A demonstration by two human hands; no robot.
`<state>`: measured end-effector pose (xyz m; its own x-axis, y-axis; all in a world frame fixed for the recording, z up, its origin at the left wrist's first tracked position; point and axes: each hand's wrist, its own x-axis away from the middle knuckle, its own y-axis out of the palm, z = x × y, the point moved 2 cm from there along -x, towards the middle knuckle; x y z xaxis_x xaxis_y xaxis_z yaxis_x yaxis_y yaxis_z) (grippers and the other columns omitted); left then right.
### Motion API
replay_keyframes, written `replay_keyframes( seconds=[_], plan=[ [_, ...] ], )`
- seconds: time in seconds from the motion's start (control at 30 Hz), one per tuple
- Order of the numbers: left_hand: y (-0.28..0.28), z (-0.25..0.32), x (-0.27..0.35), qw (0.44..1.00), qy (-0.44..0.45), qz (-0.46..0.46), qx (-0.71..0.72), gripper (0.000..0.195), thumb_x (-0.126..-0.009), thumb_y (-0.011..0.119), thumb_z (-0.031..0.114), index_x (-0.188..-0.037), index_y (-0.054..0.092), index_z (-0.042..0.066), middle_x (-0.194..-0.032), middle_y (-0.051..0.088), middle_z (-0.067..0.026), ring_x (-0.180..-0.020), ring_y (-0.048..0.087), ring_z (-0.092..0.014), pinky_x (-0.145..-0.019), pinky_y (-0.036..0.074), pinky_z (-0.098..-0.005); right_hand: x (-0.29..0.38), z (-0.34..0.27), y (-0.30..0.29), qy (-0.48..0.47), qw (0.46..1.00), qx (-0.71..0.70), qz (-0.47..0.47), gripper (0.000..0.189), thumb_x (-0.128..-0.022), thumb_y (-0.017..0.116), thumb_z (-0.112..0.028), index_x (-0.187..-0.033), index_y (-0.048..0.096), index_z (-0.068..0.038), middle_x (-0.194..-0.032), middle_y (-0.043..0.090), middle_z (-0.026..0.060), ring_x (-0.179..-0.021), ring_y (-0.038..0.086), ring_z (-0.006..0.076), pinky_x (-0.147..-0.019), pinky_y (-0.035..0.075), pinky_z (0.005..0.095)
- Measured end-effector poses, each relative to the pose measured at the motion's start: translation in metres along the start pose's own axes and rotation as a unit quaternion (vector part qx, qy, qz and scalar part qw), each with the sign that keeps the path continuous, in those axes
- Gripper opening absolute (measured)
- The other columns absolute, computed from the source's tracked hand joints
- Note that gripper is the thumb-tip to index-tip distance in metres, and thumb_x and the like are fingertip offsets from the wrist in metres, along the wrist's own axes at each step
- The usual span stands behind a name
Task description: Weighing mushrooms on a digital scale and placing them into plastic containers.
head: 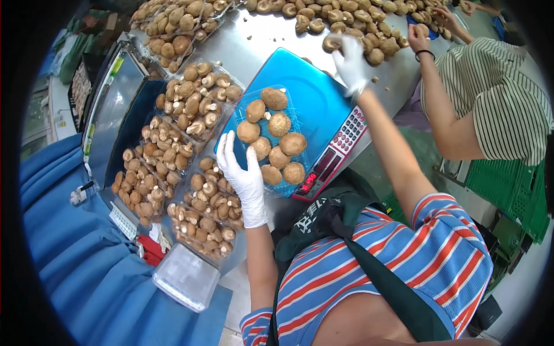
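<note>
My left hand (243,175), in a white glove, rests at the left edge of a clear plastic tray (289,119), its thumb by a mushroom; whether it grips the rim is unclear. Several brown mushrooms (279,124) lie in this tray, caps mostly up. Beneath it is a digital scale with a blue platform (322,104) and a keypad and lit display on the near side. Beyond the scale, my right hand (349,62), also gloved and blurred by motion, reaches to the edge of a loose mushroom pile (363,30); its fingers are near a mushroom, and a hold cannot be made out.
Clear trays of mushrooms (197,101) crowd the metal table left of the scale. Stacked empty clear trays (187,277) stand at the near left corner, by a red cloth (151,251). A co-worker in a striped shirt (497,99) handles mushrooms at right. Green crates (506,186) stand below.
</note>
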<state>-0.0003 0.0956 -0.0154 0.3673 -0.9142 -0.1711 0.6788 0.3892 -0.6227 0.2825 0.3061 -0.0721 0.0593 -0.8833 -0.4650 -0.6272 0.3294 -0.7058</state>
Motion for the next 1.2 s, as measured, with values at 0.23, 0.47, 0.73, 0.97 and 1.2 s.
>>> replay_keyframes(
  seconds=[0.23,0.47,0.73,0.97,1.2],
  plan=[
    [-0.014,-0.017,0.013,0.997,-0.068,0.014,0.029,0.049,-0.083,0.064,0.003,-0.131,0.053,0.003,-0.133,0.049,-0.0172,-0.125,0.047,-0.032,-0.108,0.036,-0.0435,-0.049,0.068,-0.001,0.003,0.846,0.423,-0.324,0.051,-0.085,0.066,-0.039,-0.132,0.048,-0.034,-0.137,0.053,-0.0017,-0.129,0.042,0.0322,-0.109,0.019,0.0669],
    [-0.017,-0.026,0.026,0.995,-0.08,0.021,0.053,0.048,-0.082,0.065,0.002,-0.129,0.054,0.003,-0.131,0.051,-0.0166,-0.124,0.048,-0.032,-0.107,0.038,-0.0427,-0.015,0.071,-0.024,0.002,0.944,0.289,-0.157,0.062,-0.077,0.073,-0.027,-0.134,0.049,-0.032,-0.131,0.057,0.0012,-0.127,0.043,0.0322,-0.111,0.012,0.0636],
    [-0.019,-0.039,0.034,0.989,-0.095,0.019,0.112,0.044,-0.087,0.06,0.001,-0.131,0.053,0.003,-0.127,0.052,-0.0137,-0.113,0.054,-0.026,-0.097,0.045,-0.0372,0.047,-0.153,-0.056,0.007,0.911,-0.351,-0.215,0.061,-0.073,0.082,-0.023,-0.126,0.056,-0.008,-0.12,0.056,0.0099,-0.108,0.057,0.0202,-0.098,0.044,0.035],
    [-0.022,-0.034,0.038,0.984,-0.109,0.004,0.143,0.042,-0.091,0.055,-0.001,-0.133,0.053,0.004,-0.124,0.053,-0.0124,-0.108,0.057,-0.021,-0.094,0.049,-0.0332,0.068,-0.176,-0.053,0.031,0.894,-0.388,-0.221,0.063,-0.074,0.081,-0.026,-0.129,0.055,-0.011,-0.119,0.052,0.0106,-0.113,0.053,0.0256,-0.102,0.042,0.0366],
    [-0.032,-0.038,0.058,0.979,-0.12,0.0,0.165,0.04,-0.088,0.06,0.001,-0.129,0.055,0.002,-0.124,0.054,-0.0131,-0.105,0.058,-0.023,-0.092,0.049,-0.0354,0.087,-0.184,-0.024,-0.207,0.941,-0.076,-0.256,0.075,-0.064,0.083,-0.035,-0.131,0.054,-0.017,-0.123,0.053,0.0116,-0.12,0.046,0.0324,-0.104,0.032,0.0459]
  ],
)
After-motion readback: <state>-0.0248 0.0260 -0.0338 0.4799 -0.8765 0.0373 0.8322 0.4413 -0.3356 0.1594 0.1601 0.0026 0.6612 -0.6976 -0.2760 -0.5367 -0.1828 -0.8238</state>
